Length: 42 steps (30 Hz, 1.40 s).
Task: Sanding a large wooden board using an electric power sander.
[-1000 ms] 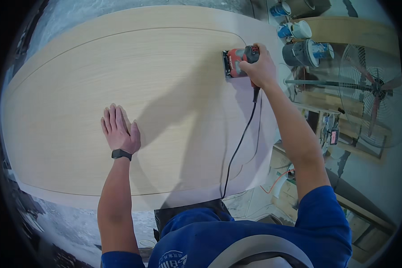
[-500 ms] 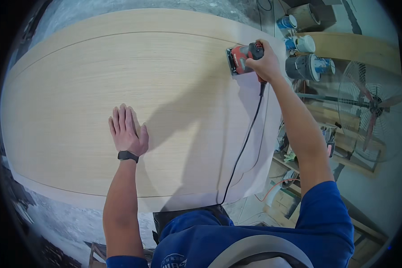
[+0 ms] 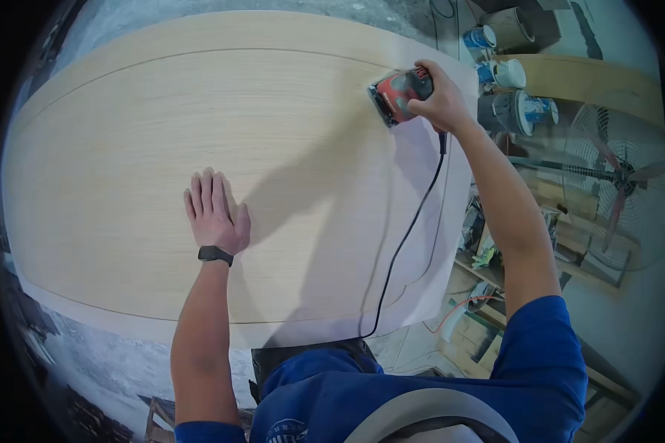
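And here's the right hand (image 3: 446, 102) on the sander (image 3: 403, 92), fingers curled around the dark rear end of that red and grey body, thumb pressed along the side nearer the person. The tool sits on the table (image 3: 125, 133) close to its far right corner, its black-framed front end turned left and set a little askew to the far edge. Out of its back comes the black cord (image 3: 415, 221), sweeping down in a long curve over the right part of the table to the near edge, its thin shadow beside it. Over to the left hand (image 3: 219, 225) now: palm down, flat on the pale wood, fingers straight and held nearly together, thumb spread away, nothing in its grasp. It's just left of the table's middle, well apart from the sander, with a dark wristband (image 3: 216, 255) below it. A broad shadow (image 3: 310, 177) slants from the tool toward that hand, and a fine dark line (image 3: 236, 49) follows the curve of the far edge, a little way in. Past the right edge, a dark bucket (image 3: 499, 112) and a white tub (image 3: 511, 74) line up, with a big fan (image 3: 622, 173) farther right.
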### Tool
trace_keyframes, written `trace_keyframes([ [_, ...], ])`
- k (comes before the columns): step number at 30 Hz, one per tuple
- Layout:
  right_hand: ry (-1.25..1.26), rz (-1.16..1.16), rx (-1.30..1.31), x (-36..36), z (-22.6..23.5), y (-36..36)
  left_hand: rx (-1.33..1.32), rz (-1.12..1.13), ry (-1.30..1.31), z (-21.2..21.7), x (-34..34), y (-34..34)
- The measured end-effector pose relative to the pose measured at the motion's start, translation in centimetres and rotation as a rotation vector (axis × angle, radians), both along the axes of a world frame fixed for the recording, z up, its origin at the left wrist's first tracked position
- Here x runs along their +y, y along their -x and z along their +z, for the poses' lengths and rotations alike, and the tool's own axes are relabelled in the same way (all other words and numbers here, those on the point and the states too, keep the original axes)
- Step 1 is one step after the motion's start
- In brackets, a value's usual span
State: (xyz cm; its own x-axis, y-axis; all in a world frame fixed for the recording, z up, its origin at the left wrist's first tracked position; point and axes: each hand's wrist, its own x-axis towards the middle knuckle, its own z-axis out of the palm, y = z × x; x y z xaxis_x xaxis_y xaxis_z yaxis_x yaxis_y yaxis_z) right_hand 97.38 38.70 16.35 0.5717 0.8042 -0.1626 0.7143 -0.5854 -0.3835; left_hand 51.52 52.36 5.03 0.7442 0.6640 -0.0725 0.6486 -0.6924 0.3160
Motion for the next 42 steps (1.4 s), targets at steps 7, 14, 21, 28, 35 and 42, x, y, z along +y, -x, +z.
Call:
trace_keyframes([
  [7,0.088,-0.244,-0.024,-2.2,0.2,-0.1,-0.005,-0.003,0.006,-0.4,0.0,0.0],
  [14,0.108,-0.566,-0.067,-3.3,-1.0,3.1,-0.029,-0.009,-0.022,-0.5,0.3,-0.5],
  [21,0.011,-0.565,-0.069,-8.1,-1.1,10.3,-0.019,-0.006,-0.006,-0.5,0.4,-0.5],
  [28,0.033,-0.563,-0.043,-5.1,-0.3,8.2,-0.005,-0.008,-0.026,-0.1,0.1,-0.7],
  [35,0.066,-0.625,-0.051,-2.9,-0.8,4.5,-0.012,-0.011,-0.025,-0.2,0.5,-0.1],
  [42,0.081,-0.603,-0.028,-1.9,-1.2,3.0,-0.006,-0.002,0.009,-0.3,0.2,0.3],
])
